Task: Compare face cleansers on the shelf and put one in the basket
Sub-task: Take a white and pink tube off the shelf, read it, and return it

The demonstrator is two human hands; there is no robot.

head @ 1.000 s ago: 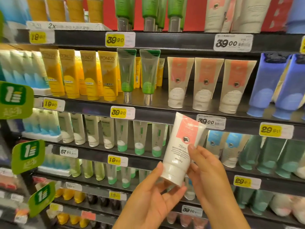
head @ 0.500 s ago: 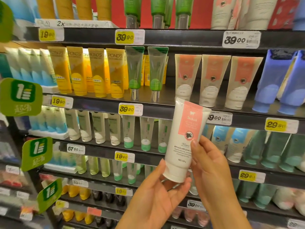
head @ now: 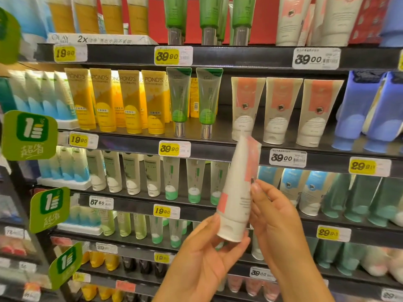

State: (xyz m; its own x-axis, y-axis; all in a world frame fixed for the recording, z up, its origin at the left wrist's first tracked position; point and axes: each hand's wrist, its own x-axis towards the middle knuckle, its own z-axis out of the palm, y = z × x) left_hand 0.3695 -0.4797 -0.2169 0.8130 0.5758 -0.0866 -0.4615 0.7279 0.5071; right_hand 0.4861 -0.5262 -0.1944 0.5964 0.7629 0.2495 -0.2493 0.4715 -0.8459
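Head cam showed the cream plastic cleanser tube with the coral-pink label (head: pixel 236 192), pinched between left hand (head: pixel 205 256) and right hand (head: pixel 272 216) before the shelf, twisted edge-on since half a second earlier, so probably still comparing, no basket visible.

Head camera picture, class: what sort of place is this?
Most likely a shop's skincare aisle: stocked shelves, yellow price tags and a green promo sign. Both hands hold a white tube.
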